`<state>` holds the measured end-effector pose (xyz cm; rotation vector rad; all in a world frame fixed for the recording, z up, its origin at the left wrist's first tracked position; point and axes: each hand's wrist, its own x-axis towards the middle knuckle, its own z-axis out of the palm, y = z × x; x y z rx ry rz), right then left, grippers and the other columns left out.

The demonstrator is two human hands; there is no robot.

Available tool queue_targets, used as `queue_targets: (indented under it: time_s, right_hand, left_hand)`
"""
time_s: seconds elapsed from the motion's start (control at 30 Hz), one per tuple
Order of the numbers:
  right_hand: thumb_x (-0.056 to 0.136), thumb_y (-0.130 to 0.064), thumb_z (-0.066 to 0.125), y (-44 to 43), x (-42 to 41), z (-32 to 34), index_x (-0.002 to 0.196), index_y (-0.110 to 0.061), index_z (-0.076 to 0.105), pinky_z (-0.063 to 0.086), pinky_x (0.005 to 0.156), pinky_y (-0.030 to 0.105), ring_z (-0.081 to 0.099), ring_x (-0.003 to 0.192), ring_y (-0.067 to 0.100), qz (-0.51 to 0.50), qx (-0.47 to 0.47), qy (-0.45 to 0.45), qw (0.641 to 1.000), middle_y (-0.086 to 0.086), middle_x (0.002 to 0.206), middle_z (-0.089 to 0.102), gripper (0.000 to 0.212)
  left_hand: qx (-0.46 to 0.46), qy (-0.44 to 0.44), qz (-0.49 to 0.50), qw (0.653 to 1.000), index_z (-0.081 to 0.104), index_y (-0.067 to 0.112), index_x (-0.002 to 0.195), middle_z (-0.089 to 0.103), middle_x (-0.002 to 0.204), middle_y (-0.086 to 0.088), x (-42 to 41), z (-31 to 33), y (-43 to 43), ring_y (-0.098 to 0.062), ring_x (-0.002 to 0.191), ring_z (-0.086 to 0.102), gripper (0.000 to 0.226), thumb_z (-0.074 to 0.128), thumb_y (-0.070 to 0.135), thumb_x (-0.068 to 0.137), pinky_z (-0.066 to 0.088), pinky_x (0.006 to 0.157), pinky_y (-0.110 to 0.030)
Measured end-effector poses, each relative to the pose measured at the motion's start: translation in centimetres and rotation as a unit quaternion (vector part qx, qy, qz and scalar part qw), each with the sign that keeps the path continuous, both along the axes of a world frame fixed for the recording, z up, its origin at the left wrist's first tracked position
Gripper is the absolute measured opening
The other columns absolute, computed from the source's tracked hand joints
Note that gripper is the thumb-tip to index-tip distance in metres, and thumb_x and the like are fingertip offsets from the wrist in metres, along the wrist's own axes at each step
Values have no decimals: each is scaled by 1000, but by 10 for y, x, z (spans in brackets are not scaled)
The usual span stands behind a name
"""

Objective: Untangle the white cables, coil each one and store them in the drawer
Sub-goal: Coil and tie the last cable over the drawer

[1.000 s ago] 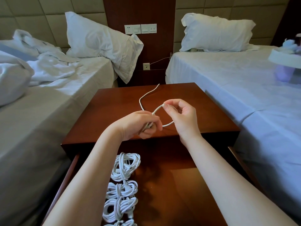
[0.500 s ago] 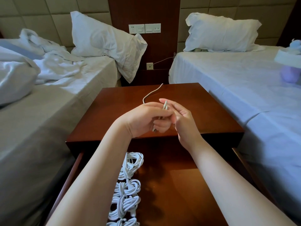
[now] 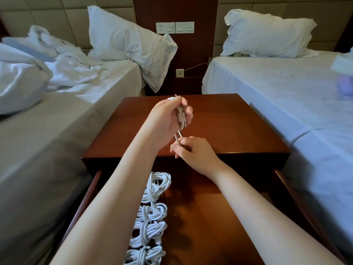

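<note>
Fingers point(image 3: 188, 111) of my left hand point(image 3: 168, 119) clenched the cable point(image 3: 180, 119), now bunched into loops; a second earlier its tail trailed loose toward the far edge. Just nearer, my right hand point(image 3: 194, 152) pinched the short end, both above the table point(image 3: 238, 127). I judged this coil nearly finished, with the open drawer point(image 3: 286, 188) next.

Left hand point(image 3: 168, 119) is gripping a folded white cable point(image 3: 180, 119), fingers curled round it, held up and forward. Right hand point(image 3: 194, 153) is sitting lower, just beneath, pinching the strand hanging from the left fist. Both bare forearms are reaching forward.
</note>
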<state>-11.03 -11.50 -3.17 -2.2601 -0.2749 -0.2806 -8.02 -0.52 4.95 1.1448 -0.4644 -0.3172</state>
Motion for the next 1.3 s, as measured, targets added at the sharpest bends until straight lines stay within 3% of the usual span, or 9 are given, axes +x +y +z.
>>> queue_targets:
  time_s: [0.13,0.2,0.4,0.57,0.7,0.9,1.07,1.2,1.3]
  right_hand:
    - [90,-30,59,-3,3,-4,55,-12,46,38,57,33,47,57,16,-47,-23,-98,994,-1,53,49,41]
    - [90,-27,59,-6,3,-2,59,-15,52,36,54,30,47,55,15,-65,-41,-121,990,-4,54,50,34]
    - [92,-28,54,-15,4,-1,68,-19,55,33,69,28,48,65,9,-187,-125,-152,962,-9,64,53,26]
    - [88,-29,66,-31,4,-8,67,-23,51,34,71,27,46,72,10,-217,-52,-189,956,-13,68,51,26]
    - [83,-22,65,-29,7,-6,69,-21,56,39,70,21,48,78,7,-189,37,-186,964,-10,72,55,17]
    - [83,-10,66,-33,1,18,79,-26,66,40,82,9,53,95,3,-153,134,-204,958,-25,78,59,16]
    - [85,-14,71,-35,6,18,91,-23,76,47,86,17,59,100,9,-142,127,-247,950,-20,90,66,12]
    - [84,-6,71,-40,10,13,101,-19,76,52,91,27,61,102,6,-142,128,-261,946,-18,98,66,22]
    - [86,-4,68,-42,11,12,106,-15,74,51,93,22,58,102,-10,-113,129,-255,952,-19,102,64,23]
  left_hand:
    - [20,21,101,994,53,9,61,67,67,-8,3,1,-3,-14,61,66,46,33,11,103,55,62,-25]
    - [23,9,159,987,54,8,63,68,69,-8,9,-2,-4,-16,65,68,44,35,11,103,57,67,-28]
    - [46,-7,210,977,53,9,65,71,80,-12,20,-10,-3,-21,76,70,42,35,14,102,58,76,-31]
    - [139,10,167,976,48,6,68,67,91,-16,18,-14,-3,-18,78,67,40,28,11,102,51,91,-35]
    - [249,19,165,954,39,7,67,68,96,-27,9,-15,-5,-34,83,66,38,28,14,103,51,87,-40]
    - [407,-50,116,905,57,2,80,64,52,-9,7,-22,0,-20,42,58,39,31,19,102,49,46,-23]
    - [372,-60,21,926,52,6,68,37,40,-1,6,-27,1,-15,36,28,42,30,23,101,24,45,-24]
    - [336,-29,-61,940,46,10,64,28,40,2,3,-29,-1,-13,37,22,51,27,39,101,22,44,-25]
    - [327,-35,-140,934,43,12,61,28,41,3,1,-26,2,-12,38,20,35,41,24,94,20,43,-24]
